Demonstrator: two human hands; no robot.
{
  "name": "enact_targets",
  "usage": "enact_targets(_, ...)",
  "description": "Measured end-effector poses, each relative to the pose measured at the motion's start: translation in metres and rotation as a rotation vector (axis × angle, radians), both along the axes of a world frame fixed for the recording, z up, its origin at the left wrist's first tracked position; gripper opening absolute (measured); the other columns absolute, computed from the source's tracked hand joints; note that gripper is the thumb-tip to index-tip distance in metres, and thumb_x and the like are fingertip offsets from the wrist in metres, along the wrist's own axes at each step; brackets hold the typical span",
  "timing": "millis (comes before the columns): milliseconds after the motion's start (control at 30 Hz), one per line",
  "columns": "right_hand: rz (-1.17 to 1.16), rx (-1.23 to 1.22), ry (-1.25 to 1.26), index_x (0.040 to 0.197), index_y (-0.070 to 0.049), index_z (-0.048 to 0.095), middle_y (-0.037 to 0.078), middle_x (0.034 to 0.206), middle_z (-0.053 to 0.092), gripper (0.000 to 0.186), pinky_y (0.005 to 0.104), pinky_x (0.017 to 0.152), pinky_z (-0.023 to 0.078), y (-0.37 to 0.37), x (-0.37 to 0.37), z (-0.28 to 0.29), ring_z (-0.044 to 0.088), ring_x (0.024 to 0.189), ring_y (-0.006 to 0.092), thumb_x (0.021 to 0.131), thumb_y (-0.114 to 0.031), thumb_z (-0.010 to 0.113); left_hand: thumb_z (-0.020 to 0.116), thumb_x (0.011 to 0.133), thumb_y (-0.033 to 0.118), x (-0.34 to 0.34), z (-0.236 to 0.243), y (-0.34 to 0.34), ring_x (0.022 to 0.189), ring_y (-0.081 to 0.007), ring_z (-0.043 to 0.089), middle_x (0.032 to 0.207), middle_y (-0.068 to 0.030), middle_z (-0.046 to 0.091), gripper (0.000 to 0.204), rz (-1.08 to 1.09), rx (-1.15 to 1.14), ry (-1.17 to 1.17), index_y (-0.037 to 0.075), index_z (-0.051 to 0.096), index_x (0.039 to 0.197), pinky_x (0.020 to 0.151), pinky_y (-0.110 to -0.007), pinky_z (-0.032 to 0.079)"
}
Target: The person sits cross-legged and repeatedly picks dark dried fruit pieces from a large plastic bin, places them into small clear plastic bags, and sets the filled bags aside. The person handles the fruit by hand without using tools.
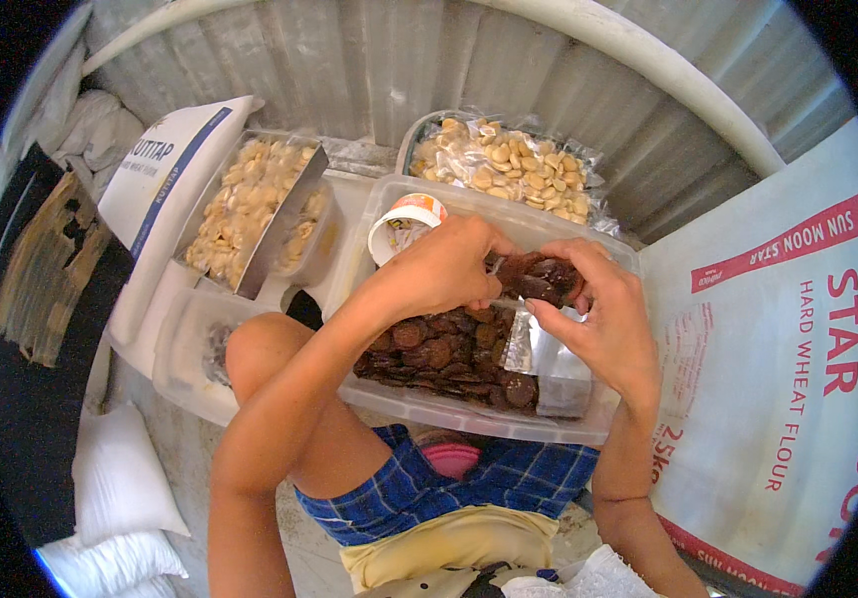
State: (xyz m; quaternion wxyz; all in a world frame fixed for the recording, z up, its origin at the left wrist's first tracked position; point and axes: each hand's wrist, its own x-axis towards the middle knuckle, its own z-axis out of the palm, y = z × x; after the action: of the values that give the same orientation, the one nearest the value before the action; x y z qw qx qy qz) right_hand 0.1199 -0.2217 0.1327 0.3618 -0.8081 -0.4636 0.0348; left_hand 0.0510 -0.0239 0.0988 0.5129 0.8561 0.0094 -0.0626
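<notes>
Wavy metal wall [334,90] stands behind. Right hand [610,324] holds some brown rounds [541,279]; left hand [454,257] is by them, grip unclear. Lots more wait in the clear tub [469,420].

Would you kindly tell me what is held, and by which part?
Brown pieces, apparently bagged: right hand around their right side, left hand at their left.

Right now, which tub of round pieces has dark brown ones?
The large translucent tub beneath the left hand and right hand: its round pieces are dark brown, unlike the pale rear pieces and pale left pieces.
</notes>
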Motion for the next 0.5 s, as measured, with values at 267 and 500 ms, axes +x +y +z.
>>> enact_targets(267, 0.008, -0.023, -0.014, 0.111, -0.003, 0.065, 0.006, 0.084, 0.058, 0.044, 0.0285, 0.062, 0.045, -0.0019, 0.0011, -0.0027, 0.051, 0.068, 0.0152, 0.069, -0.005, 0.079, 0.063, 0.077, -0.004, -0.0005, 0.0024, -0.0009, 0.065, -0.0097, 0.062, 0.076, -0.0062, 0.069, 0.050, -0.013, -0.157, 0.012, -0.001, 0.063, 0.127, 0.060, -0.026, 0.051)
enact_targets(500, 0.057, -0.061, -0.044, 0.107, -0.002, 0.063, 0.007, 0.086, 0.057, 0.041, 0.0293, 0.061, 0.045, -0.0040, 0.0042, -0.0016, 0.051, 0.068, 0.0151, 0.069, -0.003, 0.079, 0.064, 0.075, -0.005, 0.0016, -0.0016, -0.0006, 0.065, -0.0087, 0.062, 0.079, -0.0054, 0.070, 0.052, -0.036, -0.223, -0.047, 0.001, 0.064, 0.126, 0.060, -0.025, 0.052)
